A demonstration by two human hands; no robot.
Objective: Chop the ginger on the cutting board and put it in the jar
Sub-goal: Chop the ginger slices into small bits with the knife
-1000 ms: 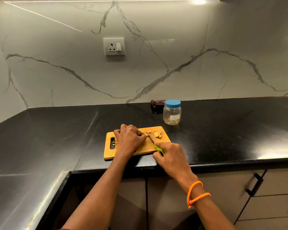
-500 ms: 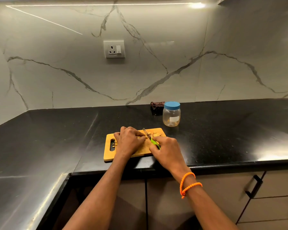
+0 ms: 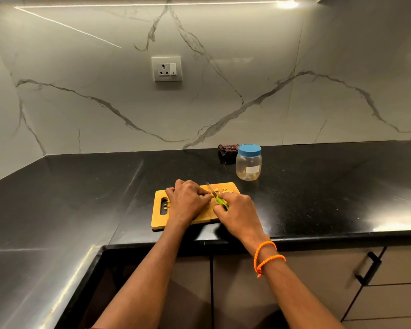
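Ginger (image 3: 226,190) lies in small pale pieces on the far right part of the cutting board (image 3: 159,219), just beyond the right hand's fingers; a few more bits (image 3: 166,205) sit at the board's handle slot, left of the left hand's fingers. Cutting board: wooden, flat on the black surface (image 3: 81,200) near its front edge.

Left hand (image 3: 188,200): knuckles up, fingers curled down onto the board, tips pressed together just left of the blade. Whatever is under them is hidden, so a grip on ginger cannot be confirmed.

Knife (image 3: 213,192): narrow blade, tip pointing away and to the left, standing between the two sets of fingers. Green handle emerges from the right hand.

Right hand (image 3: 237,213): fingers wrapped round the green handle; orange bead bracelet (image 3: 266,257) on the wrist.

Jar (image 3: 248,163): clear, blue lid on, white label, upright on the surface beyond and right of the right fingers, apart from the board. Dark cloth (image 3: 228,149) just behind-left of the jar.
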